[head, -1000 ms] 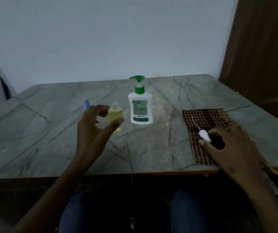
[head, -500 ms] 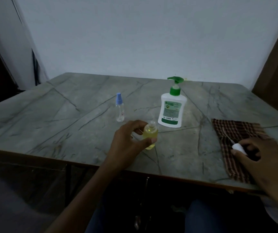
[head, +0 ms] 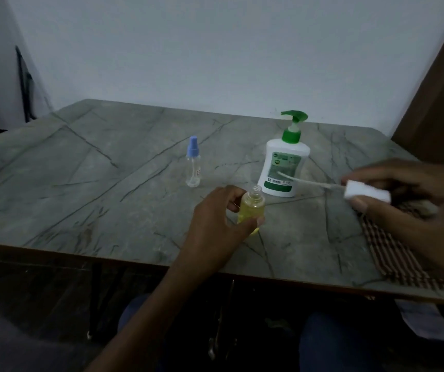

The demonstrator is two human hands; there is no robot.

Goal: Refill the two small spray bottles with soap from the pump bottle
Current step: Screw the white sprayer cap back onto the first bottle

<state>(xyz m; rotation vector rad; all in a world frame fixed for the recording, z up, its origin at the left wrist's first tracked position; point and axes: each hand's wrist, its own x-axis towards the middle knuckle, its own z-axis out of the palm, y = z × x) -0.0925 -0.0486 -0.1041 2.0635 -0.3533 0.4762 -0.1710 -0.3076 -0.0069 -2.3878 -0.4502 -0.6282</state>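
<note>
While my left hand (head: 217,220) clamps the small open bottle of yellow soap (head: 251,208) on the grey marble-patterned table (head: 108,183), my right hand (head: 408,200) pinches its white spray cap with the thin dip tube (head: 367,193), which I judge must next go into the neck.

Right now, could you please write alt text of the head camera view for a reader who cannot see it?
A person's left hand holds an open small bottle of yellow liquid on a marble-patterned table, while the right hand holds its white spray cap with the tube attached. Behind stand a green-topped pump bottle and a clear blue-capped spray bottle; a checked cloth lies right.
</note>
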